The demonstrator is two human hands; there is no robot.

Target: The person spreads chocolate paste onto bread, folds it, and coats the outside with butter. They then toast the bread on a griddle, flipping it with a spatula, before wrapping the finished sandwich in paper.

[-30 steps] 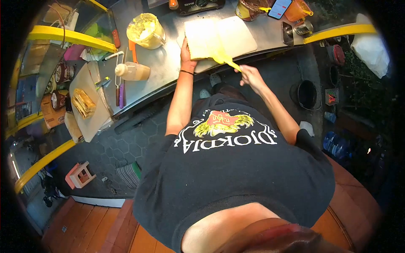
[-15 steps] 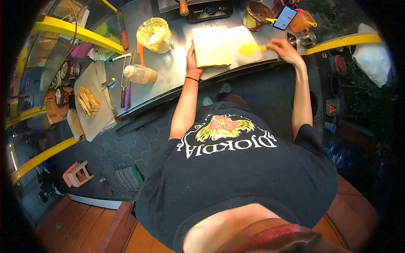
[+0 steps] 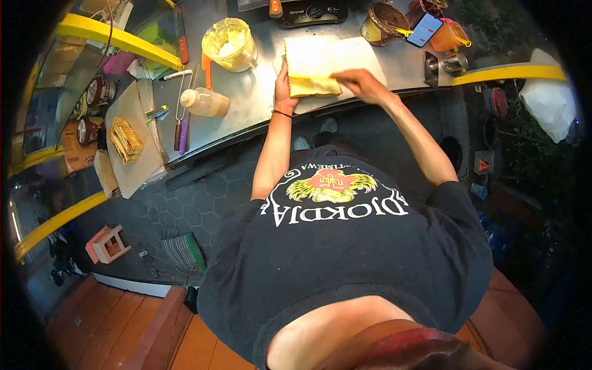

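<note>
Head view, looking straight down the person's own front onto a steel counter (image 3: 253, 92), with the work lying at the counter's near edge, directly ahead of the chest. A pale bread slab (image 3: 308, 61) rests on a white board (image 3: 364, 52) there, its longer side running from the near edge toward the far side where a stove (image 3: 308, 9) stands. The left hand (image 3: 283, 86) is clamped on the slab's left edge near its near corner, thumb on top. The right hand (image 3: 361, 79) lies at the slab's near right corner, fingers pointing left across it; whether it is closed on anything I cannot tell. So the two hands are a little apart, one on each side of the slab, and the slab stretches away from both, with the left arm straighter and the right reaching in from the side. Left of the board stand a tub of yellow spread (image 3: 229, 42) and a squeeze bottle (image 3: 203, 102). At the far right corner are a tin of brown spread (image 3: 382, 23) and a phone (image 3: 424, 29). Toasted pieces (image 3: 126, 139) sit near the left end.
</note>
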